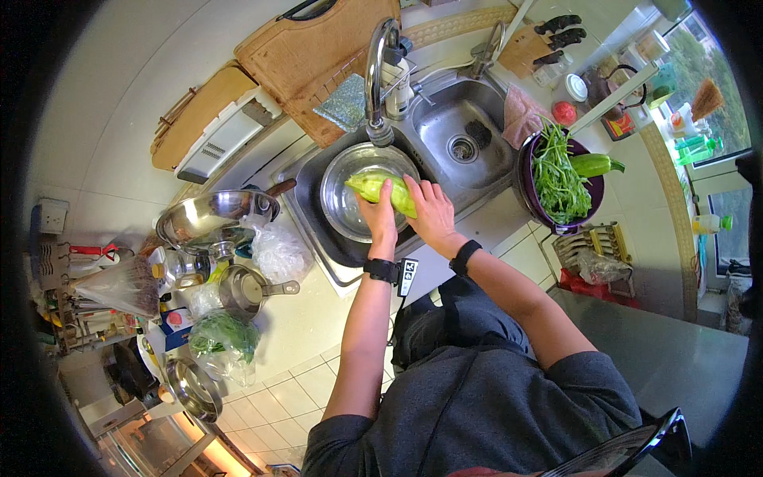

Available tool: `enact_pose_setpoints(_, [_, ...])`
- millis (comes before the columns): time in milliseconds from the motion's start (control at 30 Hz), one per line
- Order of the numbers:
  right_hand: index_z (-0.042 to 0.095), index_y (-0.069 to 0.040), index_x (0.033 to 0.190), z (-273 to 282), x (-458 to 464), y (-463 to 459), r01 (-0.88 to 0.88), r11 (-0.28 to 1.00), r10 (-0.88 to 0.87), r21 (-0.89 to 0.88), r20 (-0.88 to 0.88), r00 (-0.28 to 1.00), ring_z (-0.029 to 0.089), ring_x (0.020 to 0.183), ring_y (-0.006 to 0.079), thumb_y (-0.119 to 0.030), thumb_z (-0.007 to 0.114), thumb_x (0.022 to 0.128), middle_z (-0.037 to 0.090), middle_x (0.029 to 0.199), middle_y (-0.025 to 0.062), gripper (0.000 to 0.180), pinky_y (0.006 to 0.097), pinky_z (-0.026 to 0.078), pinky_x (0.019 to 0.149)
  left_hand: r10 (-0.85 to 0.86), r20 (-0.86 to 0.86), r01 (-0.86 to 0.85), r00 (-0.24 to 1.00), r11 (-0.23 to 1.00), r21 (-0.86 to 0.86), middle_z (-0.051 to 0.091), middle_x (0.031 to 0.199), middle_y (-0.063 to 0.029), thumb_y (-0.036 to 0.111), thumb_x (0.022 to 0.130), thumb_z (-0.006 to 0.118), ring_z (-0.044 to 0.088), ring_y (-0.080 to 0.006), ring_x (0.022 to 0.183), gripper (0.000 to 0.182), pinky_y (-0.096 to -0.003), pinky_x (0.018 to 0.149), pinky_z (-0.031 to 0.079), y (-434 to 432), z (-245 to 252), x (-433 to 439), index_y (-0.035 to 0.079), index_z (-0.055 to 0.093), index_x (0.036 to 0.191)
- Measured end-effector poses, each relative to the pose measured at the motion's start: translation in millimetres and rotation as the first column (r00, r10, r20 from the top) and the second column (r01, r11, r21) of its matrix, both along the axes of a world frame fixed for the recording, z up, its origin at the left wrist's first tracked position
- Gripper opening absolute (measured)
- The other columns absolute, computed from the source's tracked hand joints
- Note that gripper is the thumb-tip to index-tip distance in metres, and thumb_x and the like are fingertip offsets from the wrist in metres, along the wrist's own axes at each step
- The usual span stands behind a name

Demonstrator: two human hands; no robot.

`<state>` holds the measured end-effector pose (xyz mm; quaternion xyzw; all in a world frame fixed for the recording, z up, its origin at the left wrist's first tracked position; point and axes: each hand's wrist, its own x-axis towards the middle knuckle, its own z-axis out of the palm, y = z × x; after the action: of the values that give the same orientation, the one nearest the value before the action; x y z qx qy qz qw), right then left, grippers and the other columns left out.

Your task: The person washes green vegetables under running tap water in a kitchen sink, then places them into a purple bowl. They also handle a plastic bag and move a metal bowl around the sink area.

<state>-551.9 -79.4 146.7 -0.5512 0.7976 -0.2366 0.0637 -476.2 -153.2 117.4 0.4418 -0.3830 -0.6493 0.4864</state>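
Both hands hold one pale green, peeled-looking gourd or squash (377,186) above a round metal basin (343,206) in the left bowl of a steel double sink. My left hand (380,216) grips it from below near its middle, thumb up along its side. Around its right end are the fingers of my right hand (430,213). A chrome faucet (374,89) arches over the basin; no water stream can be made out. To the right, a purple colander (596,194) holds leafy greens (554,179) and a green zucchini-like squash (590,165).
A second sink bowl (441,122) with a dark scrubber lies right of the faucet. Left on the counter stand a large steel pan (197,217), a crumpled plastic bag (280,250), a small pot (238,292) and bagged greens (223,340). A knife block (521,50) is at the upper right.
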Motion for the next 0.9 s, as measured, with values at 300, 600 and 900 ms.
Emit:
enact_pose_setpoints(300, [0.039, -0.011, 0.125, 7, -36, 12, -0.138, 0.982, 0.046, 0.132, 0.539, 0.841, 0.057, 0.094, 0.0336, -0.022, 0.073, 0.056, 0.054, 0.110, 0.0146, 0.078, 0.0402, 0.047, 0.080, -0.032, -0.102, 0.039, 0.994, 0.997, 0.064, 0.054, 0.106, -0.0145, 0.041, 0.092, 0.036, 0.053, -0.0211, 0.095, 0.047, -0.0312, 0.081, 0.044, -8, -29, -6, -0.002, 0.046, 0.111])
enact_pose_setpoints(600, [0.042, -0.006, 0.122, -17, -24, 22, 0.003, 1.000, -0.017, 0.031, 0.457, 0.889, 0.058, 0.096, 0.0308, -0.028, 0.077, 0.055, 0.060, 0.104, 0.0161, 0.078, 0.0366, 0.047, 0.083, -0.100, -0.317, 0.199, 0.943, 0.934, 0.298, 0.056, 0.110, -0.0177, 0.061, 0.088, 0.020, 0.056, -0.0289, 0.100, 0.069, -0.0392, 0.089, 0.042, -9, -11, -5, 0.002, 0.044, 0.116])
enact_pose_setpoints(900, [0.047, 0.005, 0.117, -32, -39, 11, 0.181, 0.965, -0.232, 0.191, 0.941, 0.246, 0.057, 0.093, 0.0207, -0.029, 0.076, 0.059, 0.059, 0.101, 0.0144, 0.074, 0.0311, 0.046, 0.079, -0.294, 0.133, 0.203, 0.947, 0.863, 0.462, 0.035, 0.136, -0.0070, 0.070, 0.079, 0.039, 0.035, -0.0232, 0.122, 0.083, -0.0428, 0.099, 0.022, 2, -39, 22, 0.007, 0.032, 0.133])
